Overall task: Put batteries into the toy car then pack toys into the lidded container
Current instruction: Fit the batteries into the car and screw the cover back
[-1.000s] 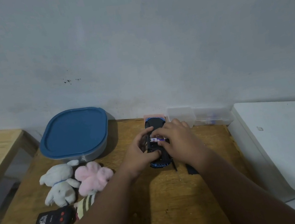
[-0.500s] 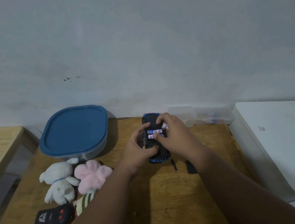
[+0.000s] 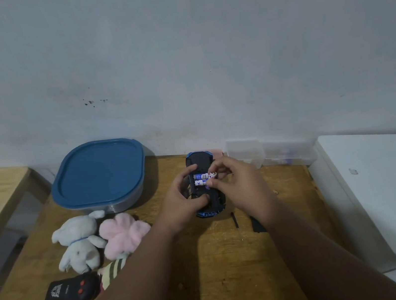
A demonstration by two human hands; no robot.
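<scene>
I see the black toy car with blue trim (image 3: 200,161) lying belly-up, lengthwise toward the wall, gripped by the left hand (image 3: 183,199). Two white-and-blue cylindrical batteries (image 3: 200,176) lie side by side across its open bay, their right ends pinched by the right hand (image 3: 239,182). Well left stands the clear container with its blue lid (image 3: 98,171) on. Before it a white plush rabbit (image 3: 78,238) touches a pink plush flower (image 3: 124,234).

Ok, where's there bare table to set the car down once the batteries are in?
Bare wood: between your forearms, toward the near edge, and between the blue-lidded container and the toy car. Crowded: the plush toys and remote at left, the screwdriver and black cover by your right wrist.
</scene>
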